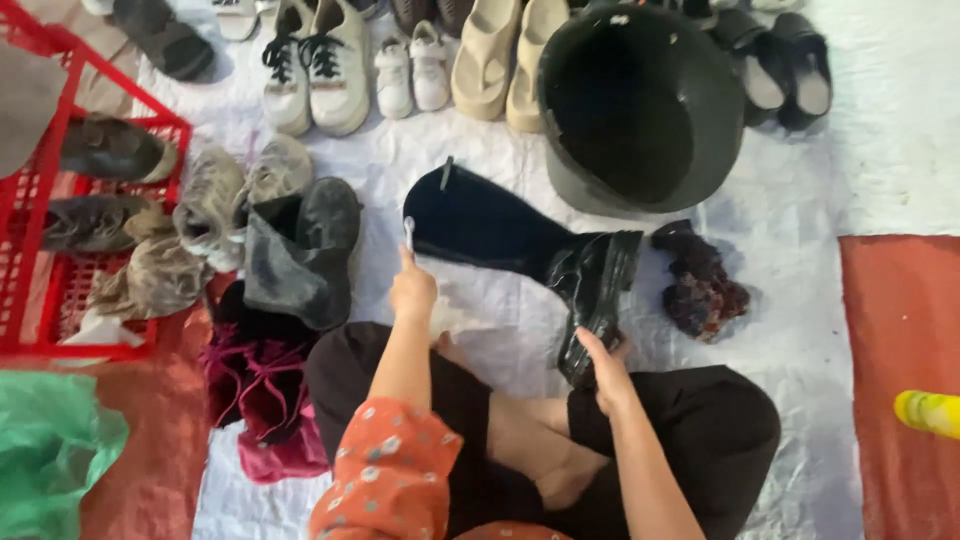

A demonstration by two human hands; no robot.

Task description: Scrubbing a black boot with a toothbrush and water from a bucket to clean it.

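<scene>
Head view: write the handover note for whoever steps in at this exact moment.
Left hand: closed around a thin white brush, its tip beside the open top of the tall black boot.
Right hand: grips the boot by its sole end, steadying it on the white sheet.
Nearby: dark basin behind the boot, dark rag to its right, red rack of dusty shoes on the left.
Done: boot looks shiny.
Left: grey dusty boots look uncleaned.

Boot (520,240) lies mid-sheet: basin (640,105) just behind it, rag (700,280) to its right, crate (60,240) far left, worn shoes (230,200) between.
</scene>
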